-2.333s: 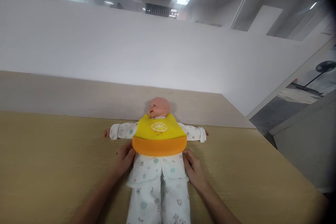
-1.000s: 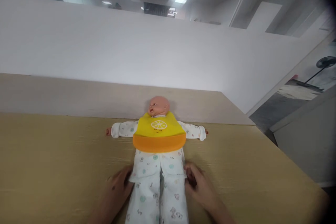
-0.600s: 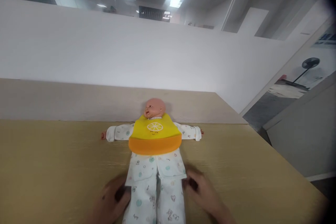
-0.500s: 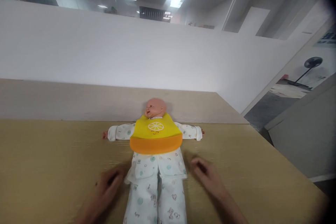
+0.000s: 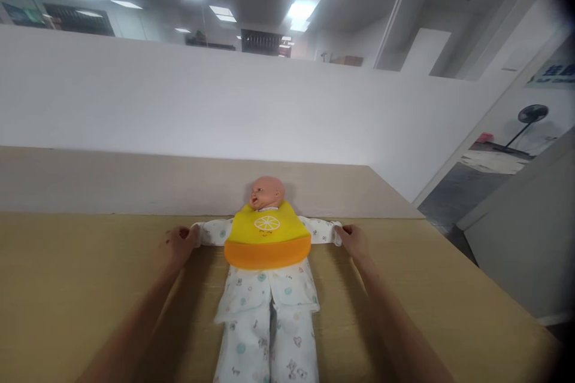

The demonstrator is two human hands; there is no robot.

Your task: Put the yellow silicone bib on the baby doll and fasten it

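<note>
A baby doll (image 5: pixel 267 192) lies on its back on a light wooden table (image 5: pixel 90 299), arms spread, dressed in a white printed pyjama suit (image 5: pixel 265 296). A yellow and orange silicone bib (image 5: pixel 268 238) covers its chest. My left hand (image 5: pixel 180 244) closes on the cuff of the sleeve at the left of the view, and my right hand (image 5: pixel 351 240) closes on the opposite cuff. The doll's small hands are hidden behind my fingers. My forearms reach in from the bottom corners, on either side of the doll's legs.
A beige board (image 5: pixel 135 185) stands along the far table edge, with a tall white wall (image 5: pixel 179 102) behind it. A grey partition (image 5: pixel 516 251) lies beyond the right table edge. Farther off, through the opening, stands a floor fan (image 5: pixel 532 114).
Both hands have moved up and outward from the trouser waist to the sleeve cuffs and now cover the doll's hands. The view has tilted slightly upward.
</note>
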